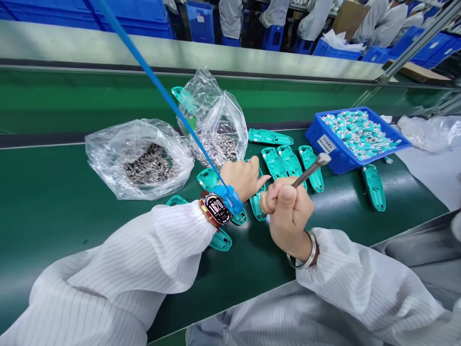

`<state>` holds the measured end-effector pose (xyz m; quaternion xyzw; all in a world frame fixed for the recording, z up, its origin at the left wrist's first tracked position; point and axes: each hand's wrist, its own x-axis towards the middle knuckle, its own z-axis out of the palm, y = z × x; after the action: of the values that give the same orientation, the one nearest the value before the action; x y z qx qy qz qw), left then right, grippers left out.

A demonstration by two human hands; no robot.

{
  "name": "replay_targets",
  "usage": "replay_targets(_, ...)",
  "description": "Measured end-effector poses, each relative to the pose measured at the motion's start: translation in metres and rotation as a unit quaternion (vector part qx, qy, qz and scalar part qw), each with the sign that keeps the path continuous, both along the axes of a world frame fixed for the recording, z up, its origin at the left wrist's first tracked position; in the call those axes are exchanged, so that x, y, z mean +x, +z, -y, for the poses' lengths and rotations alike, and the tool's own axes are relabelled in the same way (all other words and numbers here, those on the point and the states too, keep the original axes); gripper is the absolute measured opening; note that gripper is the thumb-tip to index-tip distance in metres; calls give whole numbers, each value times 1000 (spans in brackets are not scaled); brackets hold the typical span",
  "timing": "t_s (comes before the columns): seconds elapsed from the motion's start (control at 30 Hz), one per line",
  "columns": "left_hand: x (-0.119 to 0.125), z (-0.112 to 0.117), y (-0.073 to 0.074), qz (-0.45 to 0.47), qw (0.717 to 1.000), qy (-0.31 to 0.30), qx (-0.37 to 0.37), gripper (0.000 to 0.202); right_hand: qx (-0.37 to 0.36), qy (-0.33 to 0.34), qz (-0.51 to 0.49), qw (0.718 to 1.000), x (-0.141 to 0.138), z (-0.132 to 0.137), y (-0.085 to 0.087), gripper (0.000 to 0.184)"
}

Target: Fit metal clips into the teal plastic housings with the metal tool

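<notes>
My right hand [291, 211] is closed around a metal rod [310, 169] with a wider, rounded end pointing up and away to the right. My left hand [239, 178] is just left of it, back upward, fingers curled down and thumb sticking out to the right. Its fingertips are hidden, so what they hold, if anything, does not show. Under and beside both hands lie several teal plastic shells, one partly covered teal shell [256, 204] between them. More lie behind, such as a teal shell [275, 163], and another teal shell [220, 240] lies below my left wrist.
Two clear plastic bags of small metal parts, a left bag [104, 154] and a farther bag [236, 115], stand at the back. A blue bin [333, 156] of small teal-and-white parts is right. A blue cord [158, 84] runs from my left wristband up-left. People sit beyond the green belt [108, 269].
</notes>
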<state>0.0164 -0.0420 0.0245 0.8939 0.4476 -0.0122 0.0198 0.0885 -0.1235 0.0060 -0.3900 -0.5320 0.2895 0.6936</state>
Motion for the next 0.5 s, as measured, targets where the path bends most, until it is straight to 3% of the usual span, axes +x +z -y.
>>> replay_targets(0.1,0,2,2,-2,1000,-1,-9,43,-67,29,-53,996,3,-7,1,33)
replay_targets(0.2,3,5,6,-17,1000,-4,-20,44,-151,53,-181,971,16,-20,15,44)
replay_targets(0.3,8,-4,14,-25,1000,4,-3,48,-130,-7,-254,958,44,-26,36,52)
replay_targets(0.4,9,-36,33,-20,997,55,45,48,-97,-74,-266,956,78,-21,51,45)
replay_targets(0.5,-2,-93,58,23,980,169,101,43,-119,-111,-296,941,104,-12,53,39)
